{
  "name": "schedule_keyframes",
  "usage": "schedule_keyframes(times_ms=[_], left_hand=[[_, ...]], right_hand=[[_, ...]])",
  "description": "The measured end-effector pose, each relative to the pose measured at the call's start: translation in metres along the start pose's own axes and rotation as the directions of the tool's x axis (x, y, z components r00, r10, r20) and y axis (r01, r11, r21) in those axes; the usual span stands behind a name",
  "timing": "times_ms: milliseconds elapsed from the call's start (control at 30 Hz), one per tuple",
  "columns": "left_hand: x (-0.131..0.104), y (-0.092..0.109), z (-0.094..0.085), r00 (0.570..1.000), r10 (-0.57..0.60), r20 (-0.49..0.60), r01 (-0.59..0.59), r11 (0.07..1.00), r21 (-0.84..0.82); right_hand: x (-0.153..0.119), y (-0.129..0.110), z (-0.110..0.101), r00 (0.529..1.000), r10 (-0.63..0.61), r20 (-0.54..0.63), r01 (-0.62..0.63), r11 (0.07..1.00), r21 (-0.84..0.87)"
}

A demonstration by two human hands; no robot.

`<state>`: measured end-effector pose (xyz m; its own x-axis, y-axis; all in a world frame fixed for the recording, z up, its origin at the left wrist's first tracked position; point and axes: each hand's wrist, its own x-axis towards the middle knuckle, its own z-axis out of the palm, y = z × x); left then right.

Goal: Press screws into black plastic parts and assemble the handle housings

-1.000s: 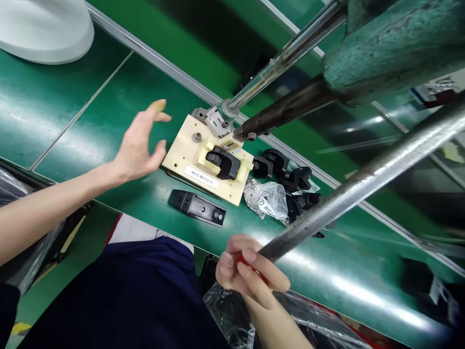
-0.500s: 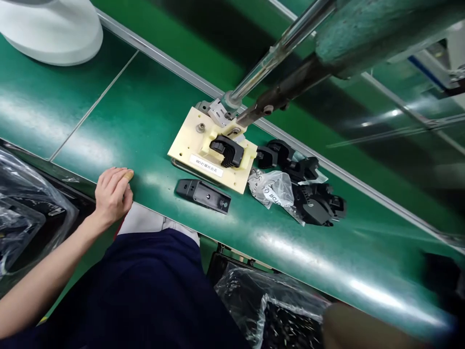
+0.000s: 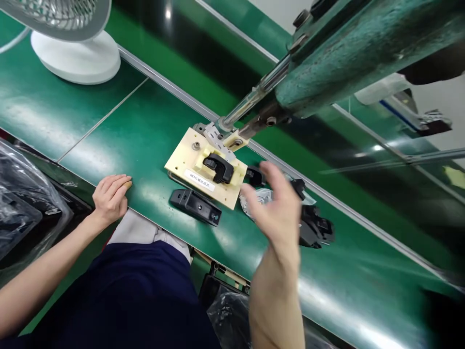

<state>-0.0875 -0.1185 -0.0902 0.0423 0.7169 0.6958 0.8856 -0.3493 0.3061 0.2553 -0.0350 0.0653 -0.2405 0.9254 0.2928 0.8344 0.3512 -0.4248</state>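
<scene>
My left hand (image 3: pixel 112 196) rests at the front edge of the green bench, fingers curled together, with a yellowish covering on one fingertip. Nothing shows in it. My right hand (image 3: pixel 278 203), slightly blurred, reaches over the black parts and plastic bag, thumb and fingers apart and holding nothing visible. To its left stands a cream fixture plate (image 3: pixel 181 155) with a white label. A black ribbed part (image 3: pixel 219 168) sits in the fixture's nest. In front of the plate lies a long black plastic housing (image 3: pixel 196 207), hollow side up. The clear plastic bag (image 3: pixel 264 195) is partly hidden by my right hand.
A greenish metal arm (image 3: pixel 345 63) slants down to the fixture from the upper right. More black moulded parts (image 3: pixel 315 227) lie right of my hand. A white fan (image 3: pixel 78 58) stands at the back left. Plastic-lined bins (image 3: pixel 29 208) sit below the bench edge.
My right hand has come up from the lower right and is now over the bag and black parts. My left hand has stayed at the bench edge. The view has shifted slightly.
</scene>
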Motion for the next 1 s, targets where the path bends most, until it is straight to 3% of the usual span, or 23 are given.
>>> schedule_keyframes(times_ms=[100, 167, 300, 367, 400, 433, 500, 600, 700, 800, 1000], left_hand=[[0.003, 0.001, 0.0, 1.0, 0.017, -0.024, -0.017, 1.0, 0.022], [0.007, 0.003, -0.001, 0.999, 0.027, -0.032, -0.026, 0.999, 0.021], [0.018, 0.017, -0.009, 0.999, 0.0, -0.034, -0.001, 1.0, -0.021], [0.026, 0.039, -0.021, 0.989, -0.149, -0.002, 0.147, 0.98, -0.135], [0.03, 0.054, -0.029, 0.956, -0.292, 0.035, 0.291, 0.923, -0.253], [0.035, 0.07, -0.038, 0.894, -0.434, 0.113, 0.442, 0.809, -0.386], [0.046, 0.107, -0.053, 0.795, -0.551, 0.254, 0.576, 0.551, -0.604], [0.065, 0.153, -0.063, 0.717, -0.454, 0.529, 0.638, 0.12, -0.761], [0.078, 0.177, -0.059, 0.584, -0.384, 0.715, 0.706, -0.196, -0.681], [0.083, 0.183, -0.054, 0.488, -0.401, 0.776, 0.728, -0.303, -0.615], [0.085, 0.182, -0.051, 0.39, -0.399, 0.83, 0.762, -0.366, -0.534]], right_hand=[[0.016, 0.011, 0.04, 0.992, -0.072, 0.101, 0.073, 0.997, -0.004], [0.025, 0.015, 0.05, 0.985, -0.127, 0.115, 0.127, 0.992, 0.015], [0.031, 0.011, 0.022, 0.979, -0.203, 0.013, 0.199, 0.971, 0.135], [0.019, 0.002, 0.003, 0.969, -0.235, -0.081, 0.245, 0.954, 0.175], [0.008, -0.004, -0.002, 0.957, -0.25, -0.144, 0.274, 0.945, 0.181], [-0.004, -0.01, -0.004, 0.94, -0.267, -0.213, 0.306, 0.935, 0.179], [-0.035, -0.025, 0.006, 0.885, -0.269, -0.38, 0.346, 0.926, 0.152], [-0.084, -0.049, 0.039, 0.78, -0.279, -0.56, 0.384, 0.92, 0.076], [-0.119, -0.068, 0.07, 0.744, -0.293, -0.6, 0.39, 0.92, 0.035], [-0.131, -0.079, 0.084, 0.756, -0.248, -0.606, 0.331, 0.943, 0.026], [-0.126, -0.077, 0.088, 0.691, -0.302, -0.656, 0.394, 0.919, -0.008]])
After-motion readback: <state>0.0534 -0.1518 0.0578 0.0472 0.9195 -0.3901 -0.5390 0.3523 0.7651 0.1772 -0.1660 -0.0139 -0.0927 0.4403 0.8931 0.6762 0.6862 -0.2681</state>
